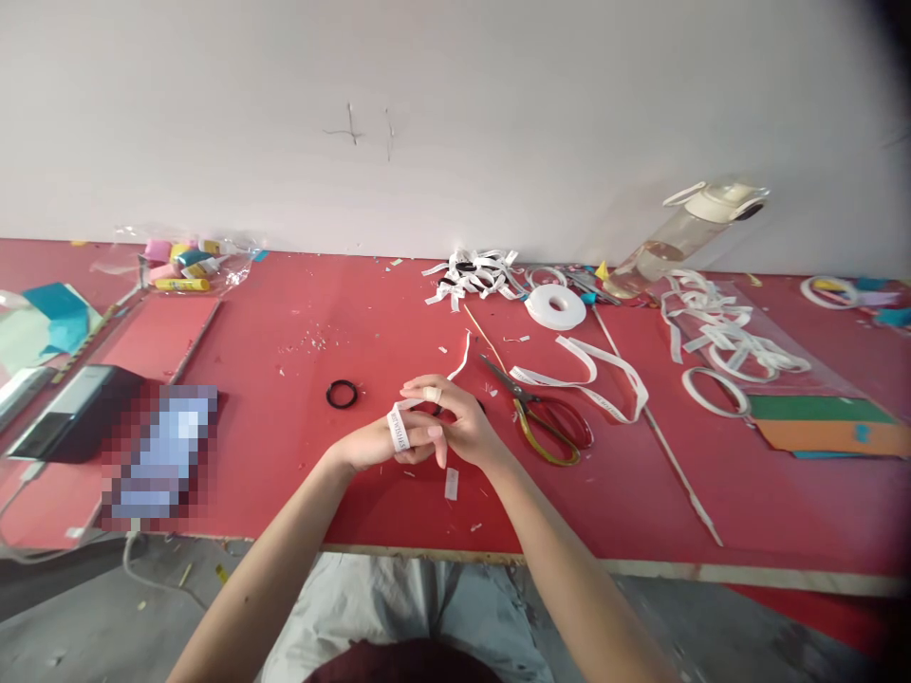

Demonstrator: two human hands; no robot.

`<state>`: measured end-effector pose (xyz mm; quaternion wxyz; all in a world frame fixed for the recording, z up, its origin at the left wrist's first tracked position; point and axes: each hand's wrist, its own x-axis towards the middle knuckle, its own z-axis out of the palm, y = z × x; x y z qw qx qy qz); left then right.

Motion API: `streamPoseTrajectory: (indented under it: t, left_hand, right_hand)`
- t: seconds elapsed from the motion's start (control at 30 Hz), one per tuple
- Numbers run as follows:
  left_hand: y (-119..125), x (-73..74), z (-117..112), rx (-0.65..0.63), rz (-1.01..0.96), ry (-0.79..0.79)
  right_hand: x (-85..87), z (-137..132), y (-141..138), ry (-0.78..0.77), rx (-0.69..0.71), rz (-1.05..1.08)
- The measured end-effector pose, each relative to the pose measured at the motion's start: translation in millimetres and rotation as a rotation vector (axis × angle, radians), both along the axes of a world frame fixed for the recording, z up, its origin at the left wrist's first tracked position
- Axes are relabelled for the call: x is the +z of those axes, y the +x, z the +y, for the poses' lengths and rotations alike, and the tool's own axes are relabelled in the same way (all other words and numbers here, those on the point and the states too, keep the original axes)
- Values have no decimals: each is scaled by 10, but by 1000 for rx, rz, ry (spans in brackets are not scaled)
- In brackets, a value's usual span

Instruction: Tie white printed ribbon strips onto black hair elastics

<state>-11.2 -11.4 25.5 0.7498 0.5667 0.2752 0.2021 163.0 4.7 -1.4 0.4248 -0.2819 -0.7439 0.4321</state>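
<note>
A white printed ribbon [399, 429] loops over the fingers of my left hand [374, 444], with the word "WISHES" readable on it. My right hand [461, 425] meets the left above the table's front part, its fingers bent onto the ribbon near the left fingertips. Something black shows in part between and behind the hands; its shape is mostly hidden. One right finger wears a pale band like tape. Left of the hands a black ring like a hair tie [342, 394] lies flat. Scissors [545, 417] and a long loose ribbon [604, 389] lie to the right.
Behind are a pile of ribbon bows [474, 275] and a white ribbon roll [555, 306]. A tilted water bottle [659, 251] leans against the wall. More ribbons [733, 327] and coloured sheets [826, 422] lie right. At left are a phone [167, 455] on a cable and bagged glue sticks [181, 285].
</note>
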Motion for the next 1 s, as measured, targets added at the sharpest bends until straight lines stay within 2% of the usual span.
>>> streamPoseTrajectory:
  t: [0.13,0.23,0.33,0.5,0.63,0.73,0.83,1.0]
  left_hand:
    - [28,17,-7,-91,42,-48]
    - [33,5,-10,-131,40,-56]
    - [29,-9,-12,-131,0,-94]
    - [17,-1,-16,-141,2,-109]
    - [8,9,-20,-149,-9,-85]
    - [5,-4,-30,-78,-33,-100]
    - [6,-42,-37,78,-132,-123]
    - [16,-119,-24,269,-276,-104]
  right_hand:
    - [-43,-2,-14,98,26,-93]
    - [-55,-4,-40,152,-8,-91]
    - [-38,-4,-47,134,-103,-73]
    - [13,4,-24,126,-371,-36]
    - [17,3,-24,65,-420,-42]
    - [0,-10,-30,-60,-403,-74]
    - [-3,-19,-25,-190,-364,-70]
    - [39,-13,-20,-264,-254,-69]
